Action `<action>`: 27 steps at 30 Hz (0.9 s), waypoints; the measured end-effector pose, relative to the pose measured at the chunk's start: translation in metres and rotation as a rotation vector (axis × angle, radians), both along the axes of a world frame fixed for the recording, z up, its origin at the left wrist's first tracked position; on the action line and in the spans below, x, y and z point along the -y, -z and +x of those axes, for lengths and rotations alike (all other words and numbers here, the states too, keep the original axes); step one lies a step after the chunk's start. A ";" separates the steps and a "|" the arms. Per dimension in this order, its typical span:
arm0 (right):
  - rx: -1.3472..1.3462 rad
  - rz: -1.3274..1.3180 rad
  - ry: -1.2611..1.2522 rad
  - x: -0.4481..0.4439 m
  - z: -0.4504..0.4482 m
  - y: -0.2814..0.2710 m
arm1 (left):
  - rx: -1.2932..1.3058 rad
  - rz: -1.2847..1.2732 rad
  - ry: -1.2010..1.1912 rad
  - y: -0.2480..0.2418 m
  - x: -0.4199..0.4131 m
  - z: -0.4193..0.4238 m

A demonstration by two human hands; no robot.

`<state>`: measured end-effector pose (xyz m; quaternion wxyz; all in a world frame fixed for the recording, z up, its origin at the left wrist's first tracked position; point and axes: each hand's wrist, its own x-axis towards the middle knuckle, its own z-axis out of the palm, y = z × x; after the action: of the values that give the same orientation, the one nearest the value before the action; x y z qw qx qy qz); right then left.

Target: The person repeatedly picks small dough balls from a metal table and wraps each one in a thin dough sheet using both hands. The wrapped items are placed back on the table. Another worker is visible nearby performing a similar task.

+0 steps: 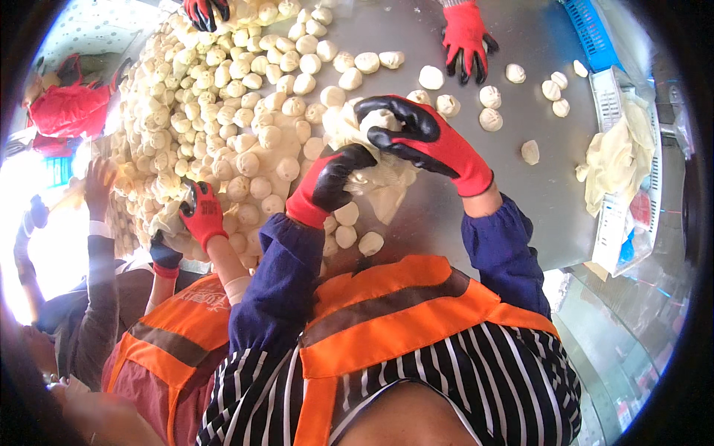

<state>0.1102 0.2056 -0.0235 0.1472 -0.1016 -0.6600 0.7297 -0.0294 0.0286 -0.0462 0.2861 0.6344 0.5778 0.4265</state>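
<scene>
My left hand [334, 181], in a red glove with black coating, grips the lower left side of a pale mesh cloth [382, 187]. My right hand [415, 134], gloved alike, curls its thumb and fingers around a round white bun [382, 120] at the upper end of the cloth. Part of the bun is hidden by the fingers. Just left of my hands, many similar white buns [268, 136] lie crowded on the metal table [502, 206]. A few buns [346, 236] rest below my left hand, near the table's front edge.
A co-worker's gloved hand [467, 44] reaches over the table opposite; another glove [206, 11] is at the top left. A neighbour's gloved hands [203, 214] work at left. Loose buns [491, 119] lie on the right, before a white crate [608, 234] with cloths and a blue crate [594, 33].
</scene>
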 end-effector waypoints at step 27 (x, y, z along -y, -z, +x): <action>0.111 -0.059 0.391 -0.005 -0.005 0.031 | 0.325 -0.062 -0.116 0.041 -0.032 0.013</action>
<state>0.1055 0.2103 -0.0540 0.2465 -0.2720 -0.6132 0.6995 -0.0167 0.0601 -0.0871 0.3704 0.5134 0.5724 0.5211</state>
